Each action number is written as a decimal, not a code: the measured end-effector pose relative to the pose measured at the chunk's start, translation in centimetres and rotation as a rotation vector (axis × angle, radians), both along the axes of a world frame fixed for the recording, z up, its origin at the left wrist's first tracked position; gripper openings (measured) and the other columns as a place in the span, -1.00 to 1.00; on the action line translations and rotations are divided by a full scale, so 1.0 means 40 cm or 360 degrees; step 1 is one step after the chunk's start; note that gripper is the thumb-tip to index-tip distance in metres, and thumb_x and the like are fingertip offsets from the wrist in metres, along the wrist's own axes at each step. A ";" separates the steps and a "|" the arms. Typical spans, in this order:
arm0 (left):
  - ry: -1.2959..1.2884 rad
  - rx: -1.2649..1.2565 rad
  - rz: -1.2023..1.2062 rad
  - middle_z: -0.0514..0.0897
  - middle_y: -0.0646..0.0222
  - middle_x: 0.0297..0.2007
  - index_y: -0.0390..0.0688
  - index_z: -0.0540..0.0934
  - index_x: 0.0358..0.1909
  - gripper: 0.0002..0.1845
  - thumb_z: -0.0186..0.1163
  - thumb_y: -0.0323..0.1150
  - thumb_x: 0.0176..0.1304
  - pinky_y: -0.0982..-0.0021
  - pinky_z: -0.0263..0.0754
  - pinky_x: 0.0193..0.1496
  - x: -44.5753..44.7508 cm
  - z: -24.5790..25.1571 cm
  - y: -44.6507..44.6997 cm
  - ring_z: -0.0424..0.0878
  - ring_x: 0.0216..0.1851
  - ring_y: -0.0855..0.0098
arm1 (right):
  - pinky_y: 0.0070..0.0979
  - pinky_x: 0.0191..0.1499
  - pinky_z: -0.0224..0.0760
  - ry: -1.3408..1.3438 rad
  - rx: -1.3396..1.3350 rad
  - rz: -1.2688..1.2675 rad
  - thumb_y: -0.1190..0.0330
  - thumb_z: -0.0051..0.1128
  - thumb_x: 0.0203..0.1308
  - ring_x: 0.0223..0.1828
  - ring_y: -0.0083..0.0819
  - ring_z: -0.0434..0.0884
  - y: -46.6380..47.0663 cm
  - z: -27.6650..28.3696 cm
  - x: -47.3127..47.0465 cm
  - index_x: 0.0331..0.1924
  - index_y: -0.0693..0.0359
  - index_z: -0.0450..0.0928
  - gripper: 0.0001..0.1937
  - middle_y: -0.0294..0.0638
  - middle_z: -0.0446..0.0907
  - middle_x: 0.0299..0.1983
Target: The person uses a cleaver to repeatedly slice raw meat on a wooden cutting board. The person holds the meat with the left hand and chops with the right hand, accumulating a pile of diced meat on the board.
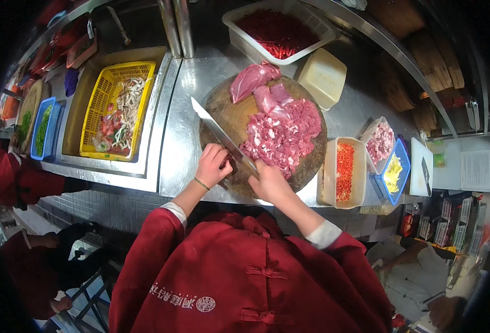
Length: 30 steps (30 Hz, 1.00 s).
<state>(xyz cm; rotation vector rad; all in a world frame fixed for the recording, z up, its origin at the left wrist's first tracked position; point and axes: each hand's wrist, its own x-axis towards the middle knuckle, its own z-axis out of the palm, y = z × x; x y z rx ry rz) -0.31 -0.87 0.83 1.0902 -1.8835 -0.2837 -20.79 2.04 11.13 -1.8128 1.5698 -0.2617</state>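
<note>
My right hand point(271, 182) grips the handle of a long kitchen knife point(222, 135). Its blade points up and to the left across the near left part of a round wooden chopping block point(216, 104). Beside the blade, at the block's near left edge, is my left hand point(213, 164) with its fingers curled; whether something is between them is hidden. A heap of sliced raw meat point(280, 137) covers the right of the block. Larger uncut pieces of raw meat point(253, 81) lie at its far side.
Behind the block stand a white basket of red peppers point(279, 50) and an upturned cream container point(324, 77). To the right are chopped red chillies point(345, 170), a tub of diced meat point(380, 143) and a blue basket point(403, 166). A yellow basket point(90, 120) sits in the sink. Other people work nearby.
</note>
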 end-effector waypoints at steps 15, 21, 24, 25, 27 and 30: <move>0.0004 0.0172 -0.0088 0.60 0.23 -0.20 -0.21 0.59 -0.31 -0.77 0.32 -0.54 -0.08 0.18 0.54 -0.05 0.001 0.032 0.016 0.56 -0.11 0.10 | 0.09 -0.07 0.54 -0.0232 -0.0172 0.0040 0.39 0.23 0.16 -0.18 0.32 0.65 -0.022 -0.101 -0.024 -0.10 0.46 0.52 -0.69 0.33 0.65 -0.33; -0.0113 0.0243 -0.0089 0.60 0.23 -0.09 -0.19 0.58 -0.25 -0.72 0.36 -0.50 -0.07 0.17 0.51 0.10 0.016 0.042 0.059 0.53 0.03 0.08 | 0.02 -0.13 0.54 -0.0050 -0.0129 -0.0082 0.42 0.24 0.08 -0.21 0.28 0.65 0.084 -0.047 -0.167 -0.03 0.38 0.55 -0.65 0.27 0.63 -0.37; -0.0265 0.0295 -0.0064 0.59 0.25 -0.11 -0.18 0.60 -0.20 -0.67 0.37 -0.53 -0.08 0.18 0.51 0.06 0.023 0.043 0.042 0.53 0.00 0.11 | 0.04 -0.17 0.54 -0.0046 -0.0060 -0.0131 0.43 0.25 0.09 -0.25 0.31 0.65 0.129 -0.038 -0.207 -0.07 0.37 0.53 -0.68 0.27 0.62 -0.41; -0.0308 0.0325 -0.0057 0.59 0.25 -0.13 -0.18 0.60 -0.19 -0.67 0.36 -0.54 -0.08 0.19 0.52 0.03 0.026 0.047 0.028 0.54 -0.02 0.12 | 0.04 -0.17 0.55 0.0027 0.0009 -0.0180 0.44 0.25 0.09 -0.25 0.31 0.65 0.139 -0.037 -0.215 -0.07 0.37 0.52 -0.69 0.27 0.62 -0.41; -0.0207 0.0489 -0.0025 0.59 0.24 -0.19 -0.18 0.62 -0.19 -0.68 0.34 -0.57 -0.06 0.21 0.53 -0.02 0.028 0.062 -0.002 0.55 -0.08 0.12 | 0.06 -0.20 0.55 -0.0056 -0.0028 -0.0145 0.44 0.24 0.12 -0.26 0.32 0.64 0.153 -0.039 -0.219 -0.13 0.39 0.50 -0.73 0.29 0.62 -0.42; -0.0088 0.0777 -0.0010 0.60 0.22 -0.25 -0.19 0.63 -0.21 -0.73 0.31 -0.60 -0.02 0.22 0.54 -0.06 0.031 0.092 -0.036 0.57 -0.14 0.11 | 0.09 -0.23 0.54 -0.0098 -0.0040 -0.0148 0.43 0.25 0.15 -0.30 0.34 0.65 0.163 -0.039 -0.216 -0.19 0.43 0.47 -0.74 0.31 0.62 -0.45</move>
